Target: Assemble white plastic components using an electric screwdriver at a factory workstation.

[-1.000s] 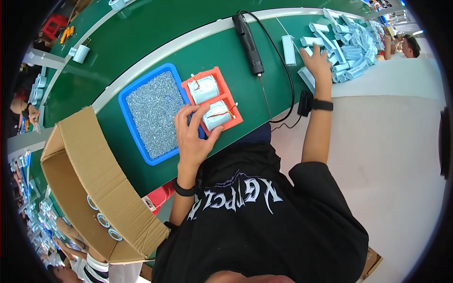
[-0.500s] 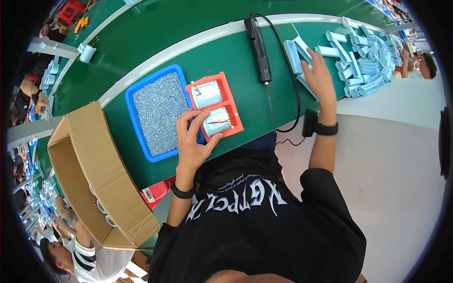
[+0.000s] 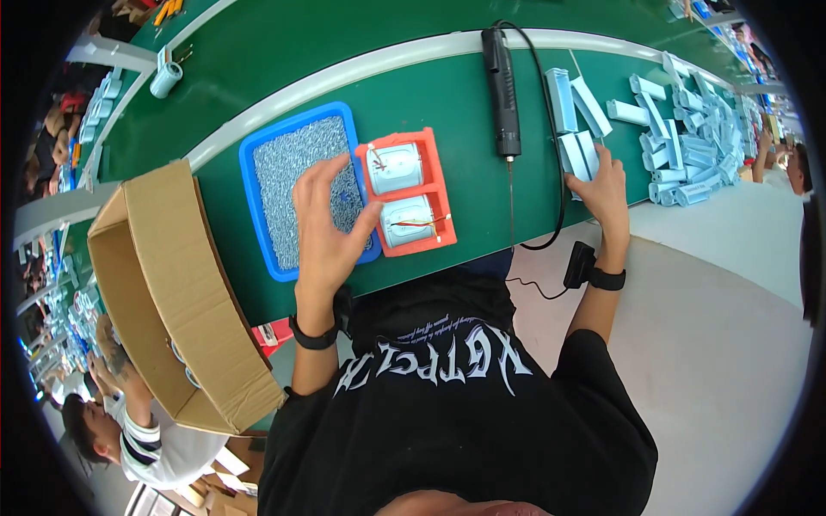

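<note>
Pale-blue oblong plastic pieces (image 3: pixel 570 155), paired, long axes running near-to-far; right hand (image 3: pixel 607 193) nearer, at their near ends, can't tell if gripping; left hand (image 3: pixel 327 236) spread wide, empty

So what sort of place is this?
Probably a factory assembly line: the green bench carries a blue tray of small metal pieces, likely screws, a corded tool resembling an electric screwdriver, and a heap of similar pale blue parts.

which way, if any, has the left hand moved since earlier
Yes: against the orange tray, the left hand has shifted left, further over the blue bin.
</note>
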Demonstrator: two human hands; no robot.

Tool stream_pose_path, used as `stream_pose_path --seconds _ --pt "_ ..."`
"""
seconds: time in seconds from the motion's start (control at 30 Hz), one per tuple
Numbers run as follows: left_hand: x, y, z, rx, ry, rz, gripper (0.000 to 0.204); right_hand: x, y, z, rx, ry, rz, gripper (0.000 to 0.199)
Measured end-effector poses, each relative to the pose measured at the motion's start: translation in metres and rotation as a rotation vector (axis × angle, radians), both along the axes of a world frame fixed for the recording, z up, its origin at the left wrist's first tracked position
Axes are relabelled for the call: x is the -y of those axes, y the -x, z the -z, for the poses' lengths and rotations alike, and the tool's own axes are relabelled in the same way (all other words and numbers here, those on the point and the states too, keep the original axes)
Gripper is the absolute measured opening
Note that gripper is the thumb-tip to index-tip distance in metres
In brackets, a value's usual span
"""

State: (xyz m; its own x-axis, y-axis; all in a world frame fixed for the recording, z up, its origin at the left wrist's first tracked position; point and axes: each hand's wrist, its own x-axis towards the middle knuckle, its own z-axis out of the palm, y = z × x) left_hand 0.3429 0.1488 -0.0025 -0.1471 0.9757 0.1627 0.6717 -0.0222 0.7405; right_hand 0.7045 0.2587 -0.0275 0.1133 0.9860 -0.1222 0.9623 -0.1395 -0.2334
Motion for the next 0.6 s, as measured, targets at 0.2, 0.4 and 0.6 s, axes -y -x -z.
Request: stream_pose_path --seconds 0.2,0.4,0.6 --pt "-0.014 -0.008 0.007 -0.042 0.009 0.084 0.062 0.004 -0.012 -0.003 -0.081 -0.056 0.01 0.072" --pt "-0.019 -0.008 0.018 -0.045 0.02 0.117 0.06 0.004 0.035 -0.059 -0.3 0.008 0.168 0.065" --pt "-0.025 -0.01 0.015 -0.041 -0.081 0.081 0.04 0.001 0.123 -0.056 -0.557 -0.002 -0.272 0.06"
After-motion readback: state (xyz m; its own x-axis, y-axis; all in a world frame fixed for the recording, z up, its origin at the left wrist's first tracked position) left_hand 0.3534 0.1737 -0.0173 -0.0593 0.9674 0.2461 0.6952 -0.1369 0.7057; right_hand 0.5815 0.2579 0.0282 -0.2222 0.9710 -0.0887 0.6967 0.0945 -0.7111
